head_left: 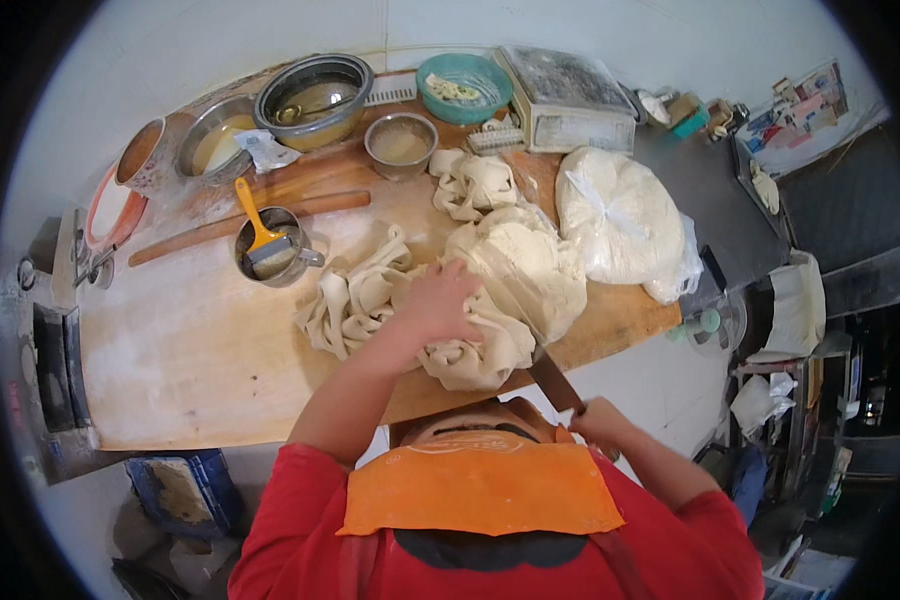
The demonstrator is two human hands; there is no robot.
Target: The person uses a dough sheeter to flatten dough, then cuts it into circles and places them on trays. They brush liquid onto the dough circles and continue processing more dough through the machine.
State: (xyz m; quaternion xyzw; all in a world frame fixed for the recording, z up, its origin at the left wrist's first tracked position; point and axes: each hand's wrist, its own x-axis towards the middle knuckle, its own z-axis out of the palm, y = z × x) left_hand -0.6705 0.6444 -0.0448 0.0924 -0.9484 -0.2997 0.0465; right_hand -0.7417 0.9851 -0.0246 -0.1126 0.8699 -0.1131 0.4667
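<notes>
A large pale mass of dough [545,260] lies on the wooden work board [190,380]. My left hand [440,300] rests on its folded left part, fingers spread over the surface. My right hand [602,425] is closed round the handle of a long knife [553,380] near the board's front edge. The knife's blade runs away from me into the dough, right of my left hand; its far part is partly hidden there. Loose folded strips of dough [345,310] lie to the left of that hand, and another crumpled dough piece [473,185] sits behind.
Left of the dough stands a metal mug [288,262] with a yellow-handled brush [258,225]. Behind it lies a rolling pin [320,203]. Bowls, including a teal bowl [490,85], and a scale [570,95] line the back. A plastic-wrapped dough bag [620,215] sits right.
</notes>
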